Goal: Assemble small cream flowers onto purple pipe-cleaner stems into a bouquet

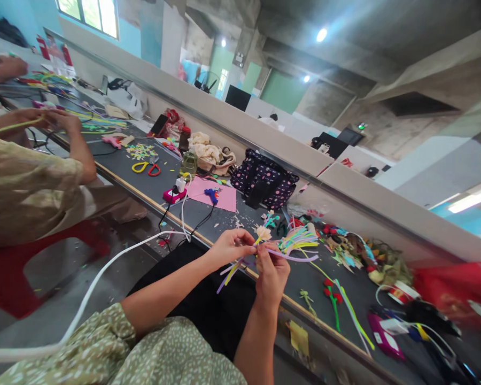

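While both hands meet just above the near edge of the long dark table (224,222), they work on a bunch of pipe cleaners (240,262). The left hand (229,247) pinches the bunch near its top, fingers closed tight around the fuzzy stems. The right hand (271,274) is closed too, thumb and fingers squeezing a purple pipe cleaner (294,258) that sticks out to the right. A small cream flower (263,233) sits at the top of the bunch, right between the two hands. Yellow, purple and white ends hang down below the left hand.

It looks like the stems are being gathered and tied under the flower. A good next move would be to wrap the purple one round the rest, and that needs a firm pinch so the bunch does not slip apart.

More pipe cleaners (300,238) lie on the table just behind the hands. A pink sheet (224,197) with a blue glue gun (212,194) lies further back, near a spotted bag (264,182). Another person's hand (62,122) works at the far left.
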Available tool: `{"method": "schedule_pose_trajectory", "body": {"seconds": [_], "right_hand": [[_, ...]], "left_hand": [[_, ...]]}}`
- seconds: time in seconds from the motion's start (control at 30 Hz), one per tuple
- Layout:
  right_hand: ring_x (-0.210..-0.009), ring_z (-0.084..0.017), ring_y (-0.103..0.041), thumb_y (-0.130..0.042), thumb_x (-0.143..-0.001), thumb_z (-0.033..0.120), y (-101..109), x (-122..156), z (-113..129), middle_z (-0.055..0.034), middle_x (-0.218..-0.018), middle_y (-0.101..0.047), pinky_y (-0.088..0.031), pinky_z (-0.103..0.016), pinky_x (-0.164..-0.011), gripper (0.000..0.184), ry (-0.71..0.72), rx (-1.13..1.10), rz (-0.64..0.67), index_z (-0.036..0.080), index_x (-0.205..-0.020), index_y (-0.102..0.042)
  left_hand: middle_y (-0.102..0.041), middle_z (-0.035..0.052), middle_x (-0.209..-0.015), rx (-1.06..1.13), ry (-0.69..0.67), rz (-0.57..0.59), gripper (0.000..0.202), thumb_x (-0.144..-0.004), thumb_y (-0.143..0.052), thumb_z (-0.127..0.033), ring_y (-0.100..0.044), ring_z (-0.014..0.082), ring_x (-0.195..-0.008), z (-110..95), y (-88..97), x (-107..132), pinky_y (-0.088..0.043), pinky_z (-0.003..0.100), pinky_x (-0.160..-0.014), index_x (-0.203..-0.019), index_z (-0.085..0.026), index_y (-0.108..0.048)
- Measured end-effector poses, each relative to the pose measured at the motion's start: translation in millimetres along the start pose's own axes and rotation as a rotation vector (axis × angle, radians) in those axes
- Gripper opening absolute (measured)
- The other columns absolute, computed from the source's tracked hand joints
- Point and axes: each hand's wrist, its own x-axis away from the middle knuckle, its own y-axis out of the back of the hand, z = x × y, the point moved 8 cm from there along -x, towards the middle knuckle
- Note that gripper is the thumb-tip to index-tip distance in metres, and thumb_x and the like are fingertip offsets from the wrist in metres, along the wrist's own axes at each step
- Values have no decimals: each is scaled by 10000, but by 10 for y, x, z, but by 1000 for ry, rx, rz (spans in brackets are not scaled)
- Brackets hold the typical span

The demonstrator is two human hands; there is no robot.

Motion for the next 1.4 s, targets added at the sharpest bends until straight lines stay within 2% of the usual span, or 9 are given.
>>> {"method": "schedule_pose_trajectory", "body": {"seconds": [0.17, 0.27, 0.4, 0.5, 0.7, 0.9, 1.1, 1.27, 1.4], "right_hand": [[-680, -109, -512, -693, -741, 300, 36, 52, 27, 0, -777, -546, -405, -229, -603, 176, -13, -29, -74, 156, -741, -592], [-652, -105, -498, -685, -747, 314, 18, 75, 57, -5, -779, -537, -403, -231, -579, 186, -14, 0, -63, 151, -741, -594], [-712, -127, -526, -682, -753, 304, 3, 90, 107, -22, -813, -550, -438, -256, -627, 174, 15, 32, -42, 149, -742, -604], [-747, -145, -542, -673, -759, 314, 2, 87, 138, -29, -811, -561, -456, -280, -667, 174, 38, 73, -40, 150, -753, -613], [-757, -150, -558, -686, -746, 299, -11, 56, 124, -29, -811, -579, -472, -290, -688, 161, 26, 35, -21, 149, -762, -630], [-712, -143, -564, -715, -716, 314, 14, 12, -48, -22, -765, -605, -472, -284, -658, 181, -56, -76, 8, 154, -754, -637], [-670, -141, -570, -737, -679, 356, -3, -7, -201, -21, -730, -610, -468, -279, -622, 222, -158, -150, 76, 164, -740, -645], [-694, -134, -571, -727, -692, 317, -20, -25, -170, -6, -742, -612, -459, -281, -663, 164, -147, -187, 82, 179, -724, -645], [-740, -137, -563, -719, -705, 266, 6, -20, -47, 4, -751, -599, -448, -294, -719, 131, -64, -146, 20, 176, -731, -627]], "left_hand": [[-635, 41, -841, -614, -346, -177, 98, -767, -640, -279, -521, 201, -900, -412, 14, 135, -372, 373, -884, -784, -184, -626], [-645, 31, -860, -759, -415, -199, 59, -794, -597, -251, -511, 206, -929, -497, -24, 198, -294, 425, -990, -790, -198, -622], [-652, 28, -846, -800, -433, -192, 116, -832, -558, -269, -512, 200, -910, -511, -35, 215, -242, 447, -1034, -763, -205, -625], [-648, 32, -816, -730, -429, -171, 142, -841, -556, -271, -517, 194, -886, -487, -25, 194, -302, 418, -984, -743, -201, -633], [-649, 42, -767, -394, -362, -111, 138, -803, -621, -266, -536, 178, -817, -403, 31, 105, -408, 326, -788, -701, -177, -646], [-636, 42, -731, -104, -255, 15, 180, -750, -677, -326, -558, 170, -778, -324, 8, 43, -422, 319, -784, -679, -161, -676], [-584, 44, -740, 183, -111, 162, 273, -691, -723, -397, -550, 153, -739, -189, -77, 27, -441, 273, -694, -679, -129, -672], [-565, 29, -716, 265, 29, 172, 309, -673, -735, -404, -534, 133, -697, -45, -111, 28, -425, 253, -659, -675, -113, -633], [-605, 27, -738, 86, 12, 77, 266, -690, -727, -369, -542, 138, -726, -55, -30, 24, -415, 262, -709, -741, -119, -653]]}}
